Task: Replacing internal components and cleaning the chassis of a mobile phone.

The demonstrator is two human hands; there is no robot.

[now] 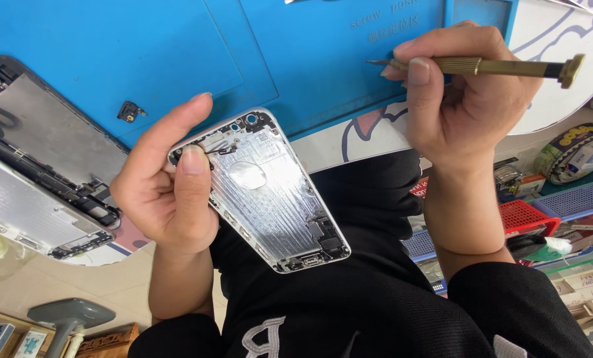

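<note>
Fingers of the left hand grip the stripped phone housing just below the blue mat, while the right hand clenches a brass screwdriver above it, a few small parts apparently still inside.

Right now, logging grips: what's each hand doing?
Left hand: closed on phone shell.
Right hand: closed on screwdriver.
</note>
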